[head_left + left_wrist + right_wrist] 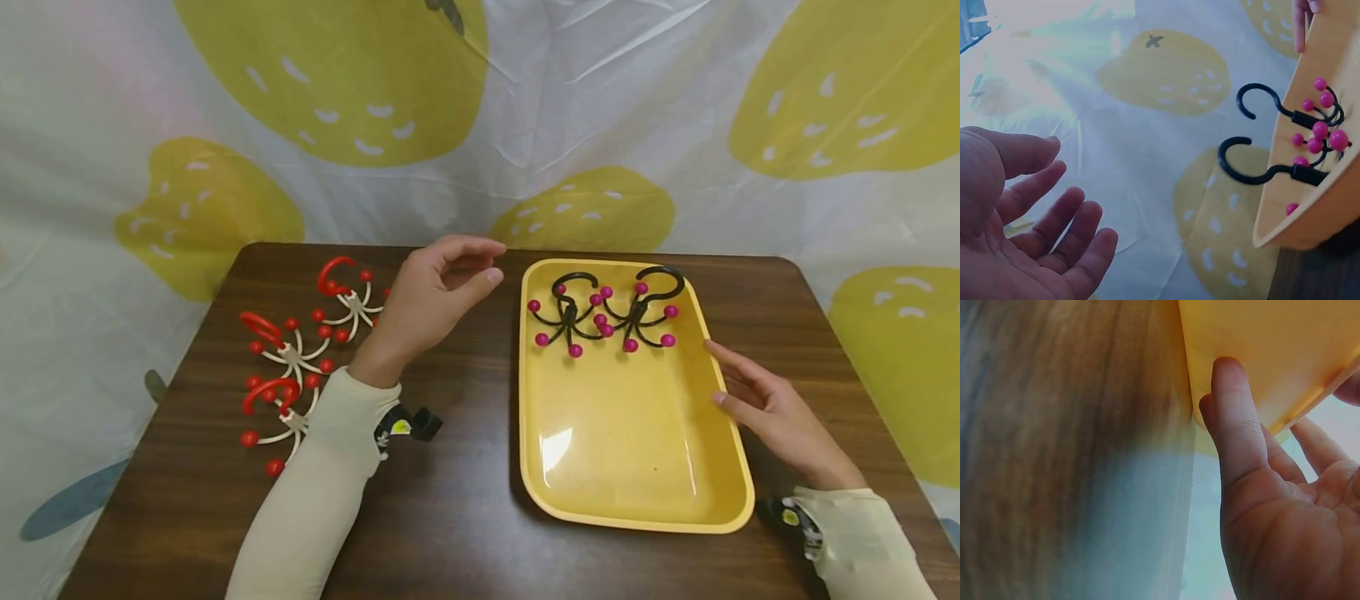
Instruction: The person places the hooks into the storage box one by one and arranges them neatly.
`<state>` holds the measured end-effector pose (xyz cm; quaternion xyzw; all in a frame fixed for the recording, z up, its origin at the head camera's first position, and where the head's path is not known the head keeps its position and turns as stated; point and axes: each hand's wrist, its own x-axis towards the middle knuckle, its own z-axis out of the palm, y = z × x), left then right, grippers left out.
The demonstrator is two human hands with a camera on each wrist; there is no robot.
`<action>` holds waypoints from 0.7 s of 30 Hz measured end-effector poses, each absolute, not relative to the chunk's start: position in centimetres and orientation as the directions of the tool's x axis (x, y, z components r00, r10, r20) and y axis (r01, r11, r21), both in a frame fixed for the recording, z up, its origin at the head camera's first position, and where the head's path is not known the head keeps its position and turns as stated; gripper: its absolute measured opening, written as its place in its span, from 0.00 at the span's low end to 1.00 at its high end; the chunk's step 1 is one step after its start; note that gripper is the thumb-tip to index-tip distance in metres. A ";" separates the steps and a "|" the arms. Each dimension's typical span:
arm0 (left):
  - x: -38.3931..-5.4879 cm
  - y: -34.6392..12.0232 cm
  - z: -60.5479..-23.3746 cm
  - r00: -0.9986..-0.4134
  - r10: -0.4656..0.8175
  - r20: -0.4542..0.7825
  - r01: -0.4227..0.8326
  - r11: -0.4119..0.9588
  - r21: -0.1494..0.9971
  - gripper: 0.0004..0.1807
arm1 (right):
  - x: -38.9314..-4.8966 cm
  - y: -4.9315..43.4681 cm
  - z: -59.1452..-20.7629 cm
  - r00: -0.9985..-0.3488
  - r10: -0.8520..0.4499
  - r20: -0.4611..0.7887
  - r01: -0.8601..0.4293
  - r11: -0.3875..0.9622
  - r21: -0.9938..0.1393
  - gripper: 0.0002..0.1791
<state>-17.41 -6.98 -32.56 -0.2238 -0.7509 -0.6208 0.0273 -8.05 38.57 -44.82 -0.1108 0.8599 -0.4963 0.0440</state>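
My left hand (pixel 431 296) hovers over the table between the hangers and the tray, holding nothing. In the left wrist view its fingers (pixel 1094 219) are loosely bent, with a gap to the thumb. My right hand (pixel 787 421) touches the right side of a yellow plastic tray (pixel 637 523). In the right wrist view, fairly straight fingers (pixel 1232 419) rest along the tray's outer wall. Two black multi-arm hook hangers, one left (pixel 570 312) and one right (pixel 637 310), lie at the tray's far end; pink balls tip their arms.
Left of the tray, three white multi-arm hangers with red hooks and red ball tips lie on the brown wooden table (pixel 465 517): a far one (pixel 354 302), a middle one (pixel 291 357) and a near one partly behind my left sleeve (pixel 307 500). A patterned cloth (pixel 600 92) hangs behind.
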 end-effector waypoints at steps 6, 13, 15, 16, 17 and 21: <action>-16.0 -9.8 -32.2 -0.912 0.258 0.319 0.365 0.156 0.918 0.16 | -8.1 38.5 -44.8 -0.971 -0.236 0.030 -0.145 0.485 -0.862 0.37; -14.0 -13.4 -32.0 -0.923 0.216 0.320 0.366 0.225 0.903 0.16 | -8.2 38.5 -44.8 -0.962 -0.268 0.047 -0.175 0.477 -0.861 0.37; -13.5 -14.3 -32.0 -0.927 0.200 0.316 0.361 0.255 0.897 0.16 | -8.2 38.4 -44.7 -0.966 -0.256 0.039 -0.162 0.480 -0.862 0.37; -13.3 -14.7 -31.9 -0.929 0.191 0.316 0.359 0.261 0.896 0.16 | -8.1 38.4 -44.7 -0.967 -0.254 0.036 -0.159 0.485 -0.860 0.37; -13.0 -15.1 -31.8 -0.931 0.181 0.317 0.357 0.263 0.896 0.16 | -8.1 38.4 -44.7 -0.967 -0.252 0.032 -0.156 0.490 -0.857 0.37; -12.0 -16.7 -31.5 -0.932 0.156 0.326 0.359 0.298 0.885 0.16 | -8.1 38.4 -44.6 -0.972 -0.235 0.022 -0.139 0.494 -0.858 0.37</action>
